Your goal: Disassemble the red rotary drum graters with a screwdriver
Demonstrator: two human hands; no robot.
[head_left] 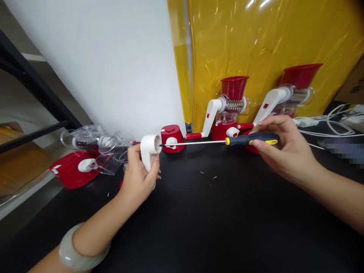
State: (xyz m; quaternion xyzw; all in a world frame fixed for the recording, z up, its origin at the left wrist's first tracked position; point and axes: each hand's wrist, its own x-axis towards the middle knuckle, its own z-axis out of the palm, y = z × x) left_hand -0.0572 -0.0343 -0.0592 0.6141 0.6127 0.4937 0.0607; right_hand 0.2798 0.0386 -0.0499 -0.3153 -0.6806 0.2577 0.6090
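Observation:
My left hand point(141, 172) is wrapped round a white crank handle point(148, 147), its round hollow end facing right. A screwdriver point(248, 140) with a dark blue and yellow grip lies level in the fingers of my right hand point(287, 151). Its long shaft points left, and the tip is at the opening of the crank handle; whether it touches a screw inside cannot be made out. Two small screws point(214, 177) lie on the black table point(216, 227) below the shaft. Another small screw point(108, 194) rests left of my left forearm.
Two red and white rotary graters point(233, 91) stand behind my right hand. A red base point(172, 138) sits at the back middle. On the left are another red base point(74, 170) and clear plastic parts point(88, 142). White cables point(335, 121) lie far right, beside a blurred flat object.

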